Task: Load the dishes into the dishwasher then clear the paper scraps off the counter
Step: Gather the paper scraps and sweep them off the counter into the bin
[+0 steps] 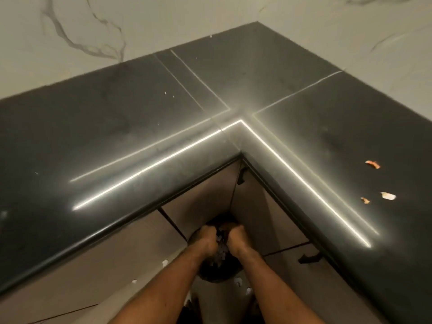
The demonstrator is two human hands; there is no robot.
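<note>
Both my hands are low in the inner corner below the dark L-shaped counter (121,141), over a round black bin (217,274) on the floor. My left hand (205,238) and my right hand (235,235) are side by side with curled fingers. Pale paper scraps (221,251) are bunched between and under them. What each palm holds is hidden. On the counter's right wing lie an orange scrap (372,164), a white scrap (388,195) and a small orange scrap (365,200). No dishes or dishwasher are in view.
Tiny white specks (165,93) dot the counter's left wing. A few white scraps lie on the floor (165,263) around the bin. Beige cabinet fronts (205,199) with dark handles (308,258) close in the corner. Marbled white wall (81,31) backs the counter.
</note>
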